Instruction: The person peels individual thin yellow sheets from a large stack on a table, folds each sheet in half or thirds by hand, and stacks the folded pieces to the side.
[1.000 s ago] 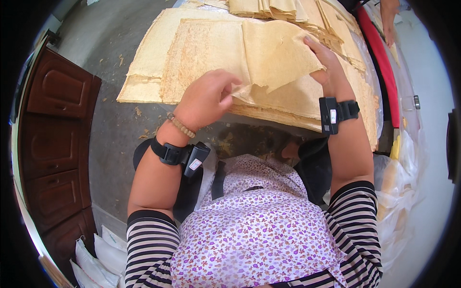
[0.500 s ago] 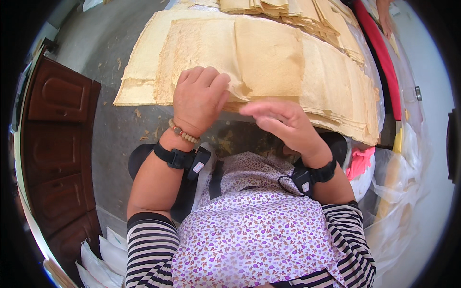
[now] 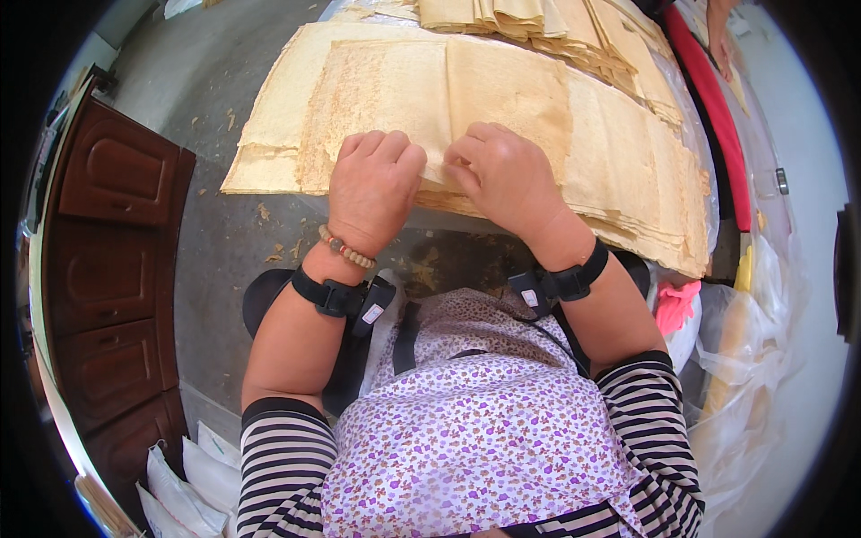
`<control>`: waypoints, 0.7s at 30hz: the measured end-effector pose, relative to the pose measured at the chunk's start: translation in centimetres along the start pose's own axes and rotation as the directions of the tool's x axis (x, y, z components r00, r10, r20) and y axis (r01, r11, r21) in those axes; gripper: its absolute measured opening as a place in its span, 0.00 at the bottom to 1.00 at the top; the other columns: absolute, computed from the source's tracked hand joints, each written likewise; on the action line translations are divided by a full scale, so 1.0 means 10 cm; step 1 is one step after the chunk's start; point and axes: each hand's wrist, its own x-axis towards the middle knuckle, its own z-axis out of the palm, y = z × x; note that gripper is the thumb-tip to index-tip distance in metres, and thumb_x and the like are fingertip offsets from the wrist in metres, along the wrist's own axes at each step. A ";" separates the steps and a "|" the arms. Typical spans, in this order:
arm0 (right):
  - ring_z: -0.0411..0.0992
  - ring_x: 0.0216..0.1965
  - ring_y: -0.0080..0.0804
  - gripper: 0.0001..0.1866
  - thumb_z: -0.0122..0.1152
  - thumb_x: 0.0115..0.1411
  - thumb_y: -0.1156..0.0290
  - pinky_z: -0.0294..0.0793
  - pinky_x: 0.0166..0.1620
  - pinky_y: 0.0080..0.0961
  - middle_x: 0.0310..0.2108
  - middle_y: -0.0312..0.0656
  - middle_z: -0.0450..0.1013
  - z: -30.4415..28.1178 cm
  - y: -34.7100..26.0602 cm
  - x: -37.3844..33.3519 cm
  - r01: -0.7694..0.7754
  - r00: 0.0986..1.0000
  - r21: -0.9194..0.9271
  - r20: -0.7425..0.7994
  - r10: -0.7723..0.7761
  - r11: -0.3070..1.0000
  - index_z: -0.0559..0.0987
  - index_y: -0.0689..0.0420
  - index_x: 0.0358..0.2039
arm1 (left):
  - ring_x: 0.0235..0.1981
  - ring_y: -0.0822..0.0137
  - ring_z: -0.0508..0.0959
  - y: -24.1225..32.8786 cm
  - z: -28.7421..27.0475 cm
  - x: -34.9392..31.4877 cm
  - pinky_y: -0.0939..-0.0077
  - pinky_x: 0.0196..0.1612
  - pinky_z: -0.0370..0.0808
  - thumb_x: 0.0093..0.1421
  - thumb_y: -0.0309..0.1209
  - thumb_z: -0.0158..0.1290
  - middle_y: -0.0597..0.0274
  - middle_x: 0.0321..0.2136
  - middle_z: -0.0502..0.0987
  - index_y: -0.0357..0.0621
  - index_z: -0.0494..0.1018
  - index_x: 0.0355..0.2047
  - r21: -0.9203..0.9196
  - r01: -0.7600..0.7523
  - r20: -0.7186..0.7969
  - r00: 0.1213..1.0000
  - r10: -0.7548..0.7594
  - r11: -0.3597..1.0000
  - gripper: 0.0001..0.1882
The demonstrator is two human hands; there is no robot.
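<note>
A thin, tan, ragged-edged sheet [image 3: 511,85] with a crease down its middle lies on a wide, low stack of similar pale yellow sheets [image 3: 628,161]. My left hand [image 3: 372,188] is closed on its near edge, knuckles up, fingertips hidden. Close beside it, my right hand [image 3: 507,179] is bent into a pinch at the same edge, by the crease. What lies between the right fingertips is mostly covered by the hand.
Folded tan sheets [image 3: 592,45] lie piled beyond the stack. A dark red-brown cabinet [image 3: 112,278] stands at the left, with white sacks [image 3: 179,484] below it. At right are a red strip [image 3: 717,125], clear plastic [image 3: 744,368] and, at far right, another person's hand [image 3: 720,49].
My right hand has moved up and forward from above the near edge, its outstretched fingers now curled into a pinch beside my left hand. The left hand keeps its hold.
</note>
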 end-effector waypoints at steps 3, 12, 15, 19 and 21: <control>0.75 0.33 0.42 0.04 0.62 0.54 0.67 0.76 0.36 0.38 0.27 0.40 0.75 -0.02 0.10 0.08 0.000 0.988 0.042 0.155 -0.007 0.999 0.80 0.51 0.26 | 0.35 0.60 0.74 -0.02 0.02 -0.01 0.65 0.42 0.70 0.51 0.27 0.59 0.66 0.28 0.72 0.51 0.71 0.28 -0.005 0.007 0.011 1.000 -0.007 1.000 0.07; 0.74 0.27 0.33 0.06 0.65 0.54 0.69 0.72 0.33 0.29 0.25 0.41 0.76 -0.05 0.29 0.36 -0.135 0.860 0.240 0.511 -0.007 0.961 0.81 0.56 0.31 | 0.33 0.58 0.76 -0.06 0.07 -0.02 0.62 0.40 0.70 0.52 0.27 0.58 0.63 0.27 0.72 0.49 0.70 0.28 -0.032 0.028 0.044 0.999 -0.027 0.999 0.07; 0.72 0.27 0.27 0.06 0.65 0.55 0.70 0.71 0.33 0.26 0.24 0.39 0.76 -0.14 0.33 0.41 -0.205 0.789 0.307 0.614 -0.029 0.929 0.81 0.58 0.31 | 0.33 0.56 0.75 -0.08 0.05 -0.03 0.62 0.38 0.71 0.51 0.27 0.59 0.62 0.27 0.72 0.48 0.70 0.27 -0.067 0.045 0.059 0.997 -0.041 0.997 0.07; 0.70 0.27 0.23 0.05 0.64 0.56 0.71 0.71 0.34 0.24 0.24 0.35 0.75 -0.16 0.46 0.37 -0.275 0.773 0.377 0.633 -0.030 0.885 0.81 0.59 0.32 | 0.33 0.54 0.75 -0.08 0.05 -0.02 0.61 0.36 0.72 0.51 0.25 0.59 0.60 0.27 0.72 0.47 0.70 0.28 -0.155 0.101 0.081 0.993 -0.089 0.983 0.07; 0.69 0.27 0.23 0.06 0.65 0.55 0.73 0.71 0.35 0.22 0.25 0.34 0.75 -0.14 0.42 0.33 -0.246 0.820 0.425 0.570 -0.047 0.871 0.82 0.59 0.34 | 0.33 0.53 0.75 -0.09 0.06 -0.02 0.60 0.36 0.72 0.51 0.25 0.59 0.60 0.27 0.72 0.46 0.70 0.28 -0.179 0.113 0.083 0.992 -0.100 0.977 0.07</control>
